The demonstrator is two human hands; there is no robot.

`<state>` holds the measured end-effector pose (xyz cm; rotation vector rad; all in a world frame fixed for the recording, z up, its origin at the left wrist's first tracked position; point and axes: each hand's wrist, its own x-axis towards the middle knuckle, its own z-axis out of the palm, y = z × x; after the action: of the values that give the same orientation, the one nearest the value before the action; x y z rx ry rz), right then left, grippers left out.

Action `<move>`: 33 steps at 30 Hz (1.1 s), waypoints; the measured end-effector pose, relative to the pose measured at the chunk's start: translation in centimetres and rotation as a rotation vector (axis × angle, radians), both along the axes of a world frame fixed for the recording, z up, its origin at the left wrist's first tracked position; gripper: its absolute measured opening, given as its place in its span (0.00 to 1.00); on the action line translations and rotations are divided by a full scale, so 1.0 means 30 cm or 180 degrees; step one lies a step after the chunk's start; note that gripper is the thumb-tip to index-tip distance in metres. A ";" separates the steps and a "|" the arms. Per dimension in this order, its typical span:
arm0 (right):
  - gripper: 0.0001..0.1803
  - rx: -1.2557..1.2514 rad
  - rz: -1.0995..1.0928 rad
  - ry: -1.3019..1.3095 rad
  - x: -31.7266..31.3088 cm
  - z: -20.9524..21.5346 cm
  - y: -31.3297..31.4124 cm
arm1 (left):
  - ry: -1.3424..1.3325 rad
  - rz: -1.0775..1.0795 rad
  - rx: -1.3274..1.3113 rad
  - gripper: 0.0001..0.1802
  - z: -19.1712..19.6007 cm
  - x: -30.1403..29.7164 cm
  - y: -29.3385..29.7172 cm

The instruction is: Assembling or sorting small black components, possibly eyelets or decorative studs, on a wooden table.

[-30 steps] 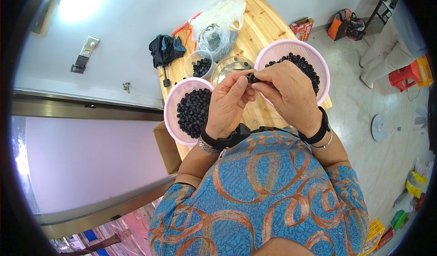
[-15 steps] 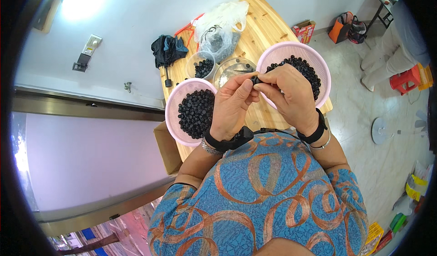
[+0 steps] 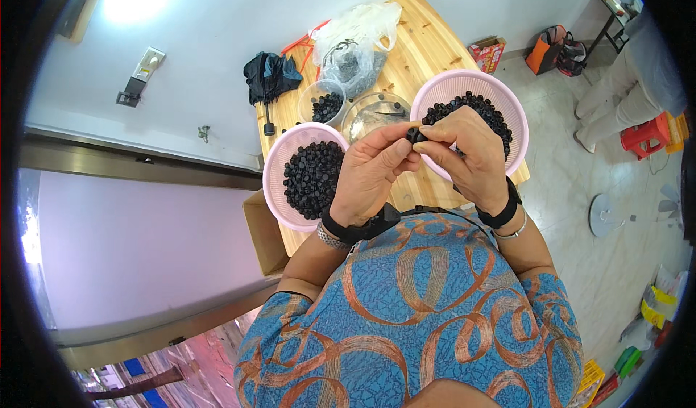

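A small round black piece (image 3: 415, 135), knob-like in shape, is pinched between my two hands over the middle of the table. My left hand (image 3: 366, 176) has its thumb and fingertips against the piece's left side. From the right, my right hand (image 3: 467, 151) grips it with thumb and forefinger. The left pink basket (image 3: 281, 209), full of small black pieces (image 3: 313, 180), stands beside my left wrist. Behind my right hand is the right pink basket (image 3: 518, 129), holding more such pieces (image 3: 496, 122). My fingers cover part of the held piece.
On the wooden table (image 3: 428, 35) are a clear tub (image 3: 308, 107) of black pieces, a clear round lid (image 3: 362, 122), a plastic bag (image 3: 355, 38) and a folded umbrella (image 3: 268, 78). A cardboard box (image 3: 259, 234) stands at left. Another person (image 3: 623, 89) stands at right near a red stool (image 3: 645, 136).
Both hands have shifted slightly right with the black piece between them. More of its round face shows now.
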<state>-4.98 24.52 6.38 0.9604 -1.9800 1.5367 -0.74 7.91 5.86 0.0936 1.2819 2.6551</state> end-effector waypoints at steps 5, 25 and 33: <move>0.10 0.0154 0.0027 0.0352 -0.010 0.002 0.009 | -0.0001 0.0005 -0.0096 0.14 -0.005 0.008 -0.005; 0.15 0.1327 0.1524 0.0079 -0.076 0.059 0.088 | -0.0684 -0.0675 -0.0098 0.13 -0.030 0.050 0.000; 0.14 0.1413 0.1661 0.0395 -0.114 0.041 0.067 | -0.0728 -0.0513 -0.0006 0.13 -0.044 0.060 0.017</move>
<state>-8.41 26.52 7.61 1.8231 -2.1279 1.2412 1.05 8.41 4.54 -0.1004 1.1521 2.4465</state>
